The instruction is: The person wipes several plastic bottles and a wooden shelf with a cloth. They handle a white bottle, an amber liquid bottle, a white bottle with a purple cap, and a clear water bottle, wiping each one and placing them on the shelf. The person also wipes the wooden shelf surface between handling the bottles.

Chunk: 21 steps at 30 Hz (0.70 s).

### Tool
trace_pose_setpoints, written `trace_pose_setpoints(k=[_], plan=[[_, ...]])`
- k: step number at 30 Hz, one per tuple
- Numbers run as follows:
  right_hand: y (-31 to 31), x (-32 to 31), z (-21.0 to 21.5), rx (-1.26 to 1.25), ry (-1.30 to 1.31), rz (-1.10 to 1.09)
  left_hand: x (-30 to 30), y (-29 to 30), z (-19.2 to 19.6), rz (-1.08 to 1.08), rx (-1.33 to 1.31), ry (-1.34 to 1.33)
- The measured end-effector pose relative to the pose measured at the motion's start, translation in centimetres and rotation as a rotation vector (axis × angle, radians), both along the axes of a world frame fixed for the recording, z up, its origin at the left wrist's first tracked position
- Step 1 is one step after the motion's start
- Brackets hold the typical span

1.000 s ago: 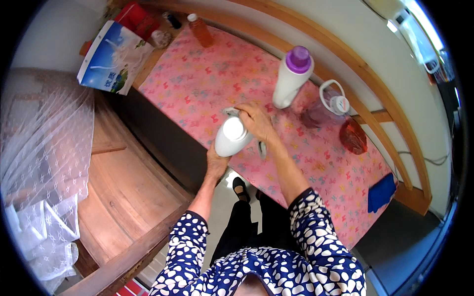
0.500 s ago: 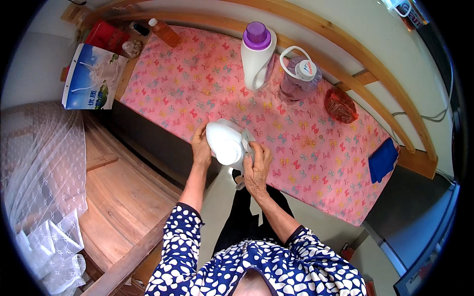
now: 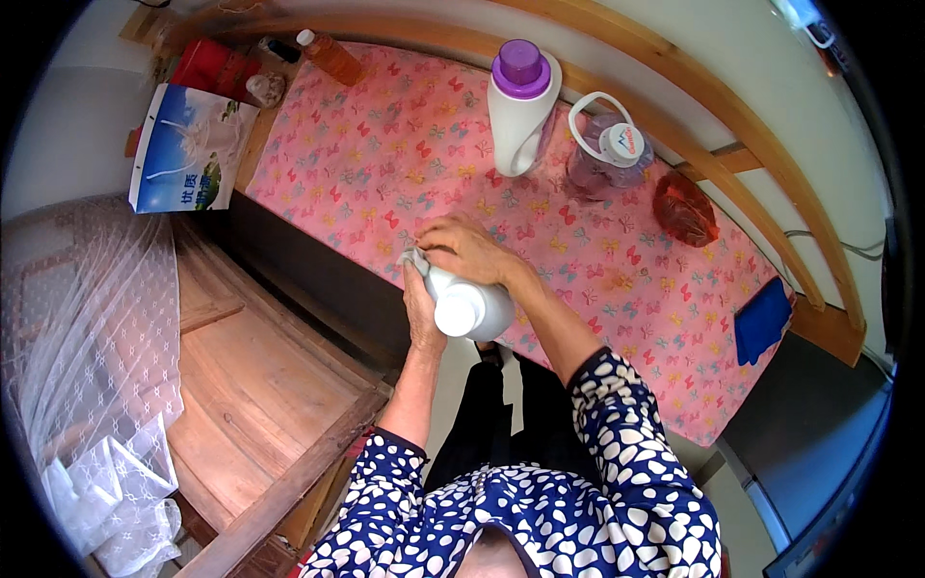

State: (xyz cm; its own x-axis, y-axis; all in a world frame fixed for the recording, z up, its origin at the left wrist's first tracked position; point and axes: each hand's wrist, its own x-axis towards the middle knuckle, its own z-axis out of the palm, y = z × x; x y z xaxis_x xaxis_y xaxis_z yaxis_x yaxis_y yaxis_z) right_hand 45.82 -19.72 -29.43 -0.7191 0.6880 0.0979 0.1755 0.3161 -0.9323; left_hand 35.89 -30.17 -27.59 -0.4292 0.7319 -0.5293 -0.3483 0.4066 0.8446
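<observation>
A white plastic bottle (image 3: 493, 310) with a white cap is tilted over the near edge of the table, its cap toward me. My left hand (image 3: 422, 306) grips it along its left side. Reaching across the bottle, my right hand (image 3: 464, 249) is curled over its far end and holds a greyish cloth (image 3: 414, 258) against it near my left fingertips. Part of the bottle is hidden under the right hand and forearm.
On the pink bow-patterned tablecloth (image 3: 385, 154) stand a purple-capped white jug (image 3: 515, 120) and a clear handled jug (image 3: 607, 159). A red bag (image 3: 686, 210), blue cloth (image 3: 761, 323), amber bottle (image 3: 332, 60) and paper bag (image 3: 188, 149) lie around. A wooden chair (image 3: 251, 405) is at left.
My right hand has moved with the cloth from the bottle's right side across to its far left end. The bottle has turned and shifted slightly right; my left hand stays on it.
</observation>
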Motion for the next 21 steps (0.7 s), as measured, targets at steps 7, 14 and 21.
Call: trace_pose_setpoints(k=[7,14,21], plan=[[1.4,-1.0,-7.8,-0.582,-0.182,-0.165,1.2,1.1,0.9,0.035,0.027,0.052],[-5.1,5.5,-8.6,-0.839,-0.114,-0.494,1.1,1.1,0.4,0.041,0.08,0.019],[-10.2,6.2,0.1,-0.575,0.297,-0.577,0.8,0.9,0.1,0.033,0.102,-0.028]])
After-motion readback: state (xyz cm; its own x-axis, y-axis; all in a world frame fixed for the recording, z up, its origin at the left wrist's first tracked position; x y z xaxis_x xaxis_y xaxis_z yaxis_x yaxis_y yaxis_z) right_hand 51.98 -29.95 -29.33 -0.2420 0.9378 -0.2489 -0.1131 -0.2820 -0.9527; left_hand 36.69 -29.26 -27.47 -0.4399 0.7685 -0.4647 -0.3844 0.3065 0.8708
